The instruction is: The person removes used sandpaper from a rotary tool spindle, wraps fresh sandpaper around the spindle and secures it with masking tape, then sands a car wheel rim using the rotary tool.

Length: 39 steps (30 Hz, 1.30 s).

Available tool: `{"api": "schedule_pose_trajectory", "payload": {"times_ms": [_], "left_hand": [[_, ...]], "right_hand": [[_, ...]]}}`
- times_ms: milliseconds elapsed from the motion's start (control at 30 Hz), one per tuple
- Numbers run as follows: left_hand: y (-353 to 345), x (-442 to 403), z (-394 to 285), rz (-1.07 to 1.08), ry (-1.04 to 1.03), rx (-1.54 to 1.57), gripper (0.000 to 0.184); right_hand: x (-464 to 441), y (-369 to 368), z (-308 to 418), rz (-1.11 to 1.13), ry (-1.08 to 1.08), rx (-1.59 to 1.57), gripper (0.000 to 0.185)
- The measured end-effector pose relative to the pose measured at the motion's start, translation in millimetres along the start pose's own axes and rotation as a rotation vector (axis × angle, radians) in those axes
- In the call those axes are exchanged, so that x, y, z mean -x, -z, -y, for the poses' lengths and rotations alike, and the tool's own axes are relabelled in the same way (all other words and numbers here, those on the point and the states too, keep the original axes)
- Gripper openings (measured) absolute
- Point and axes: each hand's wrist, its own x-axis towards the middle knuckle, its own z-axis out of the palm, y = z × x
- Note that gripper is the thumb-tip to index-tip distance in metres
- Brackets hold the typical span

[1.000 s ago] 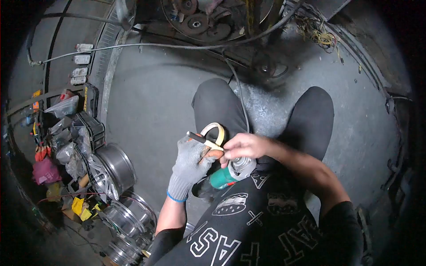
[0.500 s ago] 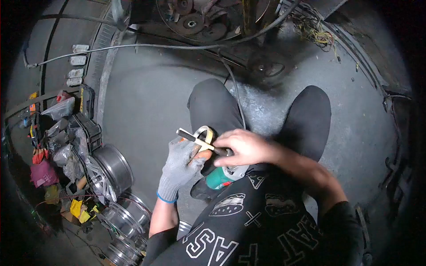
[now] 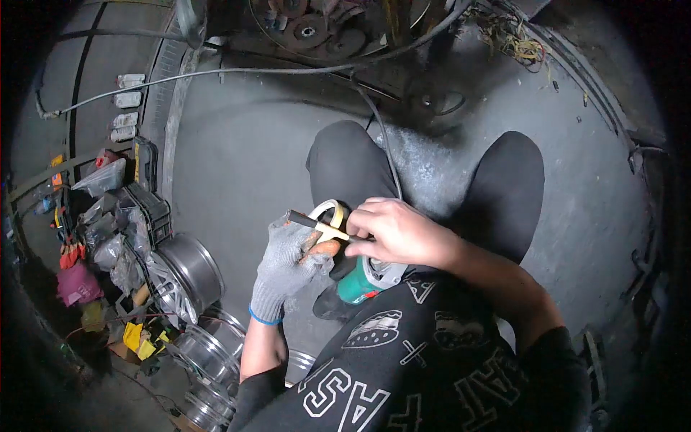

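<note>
My left hand [image 3: 289, 255], in a grey knit glove with orange patches, is closed around a roll of masking tape [image 3: 335, 212] and a dark rod [image 3: 301, 219]. Pale tape wraps the middle of the rod, joined to the roll. My bare right hand [image 3: 403, 234] has its fingers bent and pinched at the rod's right end; that end is mostly hidden behind them. Below my right hand, a green power tool with a metal head [image 3: 354, 286], looking like an angle grinder, rests against my lap.
Metal wheel rims [image 3: 188, 270] stand on the left beside a black crate [image 3: 147, 209] of bagged items. A grey cable [image 3: 252, 70] crosses ahead, and another cord runs down between my knees. Grinding discs [image 3: 308, 32] lie at the top, with tangled yellow wire [image 3: 524, 49] at the upper right.
My right hand has turned slightly and its fingers have curled closer around the rod's end. The left hand keeps its hold on the tape roll and rod. The view has shifted a little.
</note>
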Motion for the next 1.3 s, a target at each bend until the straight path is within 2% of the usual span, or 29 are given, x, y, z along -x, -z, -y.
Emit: {"api": "schedule_pose_trajectory", "payload": {"times_ms": [100, 167, 200, 267, 300, 333, 400, 433, 467, 533, 567, 600, 633, 667, 700, 733, 800, 833, 900, 933, 967, 1000, 1033, 1067, 1133, 1167, 1200, 1267, 1300], "left_hand": [[1.7, 0.4, 10.8, 0.009, -0.042, -0.068, 0.027], [2.3, -3.4, 8.8, 0.002, -0.075, -0.022, 0.027], [2.7, -4.7, 7.7, -0.005, -0.105, 0.026, 0.028], [-3.1, -6.3, 14.0, 0.004, -0.139, 0.053, 0.028], [-3.0, -8.7, 11.4, 0.008, -0.164, 0.083, 0.03], [-1.3, -9.7, 6.1, 0.001, -0.165, 0.081, 0.03], [3.3, -6.6, -7.6, -0.035, -0.014, 0.025, 0.03], [1.0, -0.6, -2.5, -0.035, -0.004, 0.027, 0.03], [-1.7, 4.6, 7.2, -0.017, 0.023, 0.034, 0.03], [0.4, 6.9, 10.7, 0.007, 0.046, 0.037, 0.03], [2.6, 4.8, 7.8, 0.001, 0.017, 0.072, 0.03], [3.5, 2.5, 6.0, -0.011, -0.011, 0.108, 0.03], [3.3, -1.7, 9.0, -0.02, -0.01, 0.107, 0.03], [3.1, -6.8, 14.5, -0.034, -0.106, 0.036, 0.033], [3.0, -8.0, 17.4, -0.041, -0.201, -0.035, 0.035], [1.7, -8.1, 15.8, -0.035, -0.2, -0.035, 0.035], [-3.4, -13.5, 10.3, -0.042, -0.086, 0.163, 0.037], [-3.9, -11.6, 8.5, -0.048, -0.04, 0.187, 0.034], [2.1, -9.1, 3.0, -0.015, -0.001, 0.139, 0.033], [4.7, -8.3, 0.7, 0.021, 0.036, 0.088, 0.032], [4.5, -8.3, -2.2, 0.021, 0.039, 0.087, 0.032], [2.0, -9.4, -6.1, -0.092, -0.058, 0.033, 0.027], [0.9, -10.4, -7.9, -0.204, -0.155, -0.021, 0.022], [0.2, -11.5, -5.5, -0.204, -0.155, -0.022, 0.022], [-0.8, -15.6, 1.6, -0.185, -0.258, -0.265, 0.022], [0.0, -18.3, 0.8, -0.187, -0.261, -0.4, 0.024], [-2.3, -21.0, 16.9, -0.187, -0.259, -0.4, 0.024], [-1.6, -32.5, 69.3, -0.444, -0.148, -0.573, 0.022], [14.7, -45.8, 76.2, -0.461, -0.197, -0.619, 0.022]], "right_hand": [[2.7, -9.9, -7.1, -0.058, 0.059, 0.057, 0.024], [4.2, -12.1, -7.5, 0.029, -0.179, -0.174, 0.02], [5.5, -15.3, -15.3, 0.024, -0.181, -0.177, 0.02], [9.1, -24.1, -45.1, 0.352, -0.433, -1.244, 0.019], [4.6, -20.8, -42.3, 0.426, -0.359, -1.259, 0.023], [2.4, -13.7, -39.5, 0.431, -0.357, -1.253, 0.023], [-1.3, 4.4, -26.0, 0.421, -0.255, -0.549, 0.029], [-6.5, 7.6, -20.8, 0.405, -0.067, -0.104, 0.031], [-5.3, 8.7, -6.6, 0.267, 0.082, 0.028, 0.031], [-1.2, -4.7, 12.4, 0.066, -0.013, 0.208, 0.029], [0.4, -15.1, 4.7, -0.004, 0.076, 0.239, 0.028], [-0.3, -12.1, 2.6, -0.002, 0.079, 0.245, 0.028], [-1.8, -8.0, -1.0, 0.043, 0.0, 0.019, 0.027], [-2.7, -6.7, -4.6, 0.087, -0.083, -0.213, 0.026], [-1.9, -14.6, -15.3, 0.188, -0.317, -0.54, 0.024], [-0.8, -27.3, -24.8, 0.243, -0.411, -1.016, 0.024], [-0.5, -25.6, -42.3, 0.445, -0.394, -1.278, 0.024], [-3.3, -22.1, -45.0, 0.442, -0.396, -1.275, 0.024], [-10.7, -17.6, -42.5, 0.41, -0.248, -0.938, 0.031], [-11.5, -15.1, -36.9, 0.413, -0.248, -0.94, 0.031], [-10.1, -11.9, -28.4, 0.337, -0.257, -0.746, 0.031], [-9.7, -9.1, -17.9, 0.259, -0.263, -0.551, 0.031], [-8.5, -12.0, -8.9, 0.165, -0.355, -0.624, 0.032], [-10.1, -15.7, 1.0, 0.062, -0.36, -0.523, 0.029], [-6.1, -25.8, 7.7, -0.119, -0.222, -0.282, 0.026], [-3.5, -32.4, 2.2, -0.153, -0.229, -0.309, 0.023], [-0.4, -36.0, 3.3, -0.151, -0.229, -0.311, 0.023], [2.9, -37.4, 6.7, -0.134, -0.051, -0.29, 0.024], [2.4, -29.7, 8.3, -0.024, -0.157, -0.375, 0.022]]}}
